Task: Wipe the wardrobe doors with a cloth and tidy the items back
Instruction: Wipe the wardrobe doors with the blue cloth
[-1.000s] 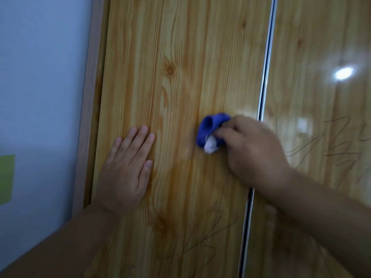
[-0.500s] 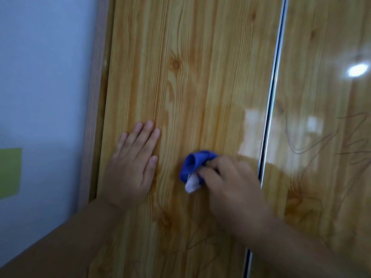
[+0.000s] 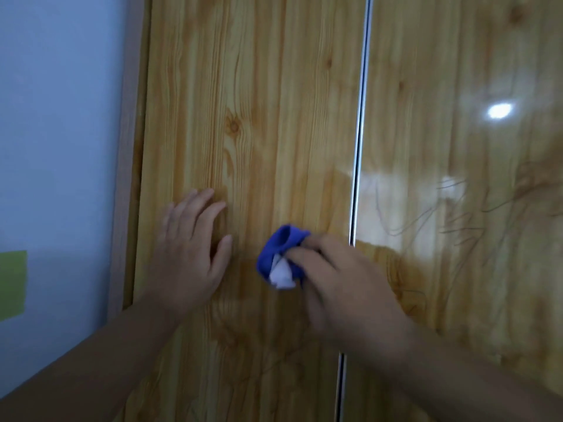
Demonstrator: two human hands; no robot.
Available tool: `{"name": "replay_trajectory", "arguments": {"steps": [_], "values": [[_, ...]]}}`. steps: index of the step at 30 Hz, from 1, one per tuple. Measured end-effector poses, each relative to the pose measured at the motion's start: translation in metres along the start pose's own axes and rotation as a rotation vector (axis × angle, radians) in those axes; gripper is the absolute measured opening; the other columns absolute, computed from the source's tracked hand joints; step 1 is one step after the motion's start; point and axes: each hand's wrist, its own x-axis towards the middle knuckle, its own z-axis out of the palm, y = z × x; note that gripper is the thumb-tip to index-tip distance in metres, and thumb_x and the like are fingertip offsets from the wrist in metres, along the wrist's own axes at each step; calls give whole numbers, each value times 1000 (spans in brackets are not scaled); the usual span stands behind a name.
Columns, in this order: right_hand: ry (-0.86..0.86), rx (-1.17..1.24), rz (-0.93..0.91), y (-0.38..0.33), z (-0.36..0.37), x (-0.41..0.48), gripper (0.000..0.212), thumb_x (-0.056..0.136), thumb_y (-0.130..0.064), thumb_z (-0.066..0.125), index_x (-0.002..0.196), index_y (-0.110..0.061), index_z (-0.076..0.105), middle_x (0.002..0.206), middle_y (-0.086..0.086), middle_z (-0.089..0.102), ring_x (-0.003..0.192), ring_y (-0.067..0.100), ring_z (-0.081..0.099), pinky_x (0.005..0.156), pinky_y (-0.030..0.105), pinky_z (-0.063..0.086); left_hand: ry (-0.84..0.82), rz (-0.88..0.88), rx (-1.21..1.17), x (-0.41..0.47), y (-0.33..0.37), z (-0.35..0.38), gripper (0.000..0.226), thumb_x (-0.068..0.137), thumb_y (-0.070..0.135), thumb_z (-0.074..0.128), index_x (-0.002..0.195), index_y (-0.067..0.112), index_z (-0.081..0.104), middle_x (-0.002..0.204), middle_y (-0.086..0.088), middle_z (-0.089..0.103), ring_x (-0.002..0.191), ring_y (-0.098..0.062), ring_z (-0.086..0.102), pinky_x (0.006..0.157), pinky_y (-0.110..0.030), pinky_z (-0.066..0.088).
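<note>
We face two glossy wood-grain wardrobe doors that fill most of the frame: the left door (image 3: 259, 117) in the centre and the right door (image 3: 457, 300) on the right, parted by a thin metal strip (image 3: 362, 117). A pale wall (image 3: 61, 117) runs down the left edge. Pen-like scribbles (image 3: 457, 214) cross the right door at mid-height and look untouched.

Our left hand (image 3: 192, 251) lies flat on the left door, lower left of centre, fingers straight and spread, bracing. Our right hand (image 3: 344, 278), at lower centre, curls round the bunched blue cloth (image 3: 280, 248) and presses it to the left door, near the left thumb.

A second ago the cloth sat higher and close to the strip. It has since slid down and leftward across the panel, while the left hand has kept its place. We judge this a scrubbing pass on the left door, with the right door's marks and the tidying still to come.
</note>
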Motion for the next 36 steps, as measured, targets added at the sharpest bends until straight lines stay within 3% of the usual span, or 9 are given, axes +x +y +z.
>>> {"name": "replay_trajectory", "arguments": {"steps": [3, 5, 10, 14, 18, 23, 28, 32, 36], "values": [[65, -83, 111, 29, -24, 39, 33, 85, -7, 66, 117, -11, 69, 107, 8, 64, 75, 27, 62, 64, 27, 39, -32, 66, -9, 14, 18, 3, 60, 106, 41, 41, 160, 19, 32, 172, -3, 21, 162, -19, 11, 132, -49, 9], [111, -141, 152, 45, -28, 60, 26, 91, -8, 61, 116, -9, 69, 105, 8, 63, 71, 27, 59, 59, 29, 37, -65, 75, 5, 17, 27, 8, 61, 107, 43, 36, 163, 21, 28, 174, 1, 16, 163, -16, 6, 132, -50, 9], [56, -216, 184, 58, -5, 69, 20, 93, -6, 58, 109, -9, 69, 106, 6, 61, 71, 26, 59, 59, 42, 51, -55, 56, 9, 14, 25, 20, 62, 107, 44, 34, 164, 23, 25, 174, 5, 15, 163, -14, 3, 132, -48, 4], [59, -189, 119, 36, 25, 32, 19, 81, -5, 66, 99, -11, 71, 97, 6, 63, 61, 23, 57, 50, 33, 50, -38, 75, 28, 13, 22, 22, 62, 108, 45, 31, 166, 24, 21, 175, 4, 13, 163, -14, 2, 132, -45, 1], [-92, -149, -64, 1, 62, -28, 26, 87, -24, 51, 104, -21, 71, 103, 2, 68, 76, 16, 63, 66, 32, 53, -36, 71, 1, 13, 21, 24, 62, 108, 43, 32, 165, 24, 21, 175, 6, 12, 163, -14, 1, 132, -44, -1], [-268, -87, -230, -29, 93, -89, 13, 91, -30, 60, 84, -28, 71, 89, -4, 71, 62, 11, 59, 60, 28, 46, -12, 75, -13, 11, 21, 24, 61, 108, 41, 33, 165, 23, 24, 175, 4, 14, 163, -14, 3, 132, -46, 2], [-235, -125, -319, -20, 85, -87, 17, 96, -27, 56, 81, -28, 65, 79, -7, 63, 59, 11, 53, 65, 28, 42, -5, 72, -19, 10, 22, 24, 61, 108, 40, 33, 165, 23, 23, 174, 5, 13, 163, -14, 4, 132, -48, 5], [-232, -144, -296, -1, 69, -62, 14, 94, -26, 49, 91, -24, 62, 81, -3, 56, 67, 15, 53, 70, 33, 33, -10, 73, -3, 10, 22, 24, 62, 108, 41, 33, 166, 24, 21, 175, 6, 12, 163, -13, 2, 132, -44, 1], [-65, -268, -178, 36, 37, -12, 21, 88, -14, 47, 95, -17, 66, 85, 4, 58, 68, 22, 54, 71, 36, 29, -7, 79, 6, 11, 21, 23, 62, 107, 41, 34, 166, 24, 21, 175, 5, 12, 163, -14, 3, 132, -42, -1]]}}
